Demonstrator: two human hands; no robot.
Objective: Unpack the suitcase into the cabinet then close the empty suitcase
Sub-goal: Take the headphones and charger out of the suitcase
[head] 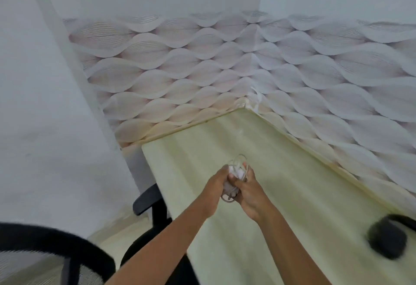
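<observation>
Pale wood table (292, 167) sits in a corner with wavy wallpaper (202, 70). Curled fingers of the left hand (216, 191) and right hand (249, 192) squeeze a small white bundle of cord (234, 173) over the table, with clear loops poking out top and bottom. Farther out, a round black thing (388, 240) lies at the right, and a black chair (146, 199) stands at the left.
</observation>
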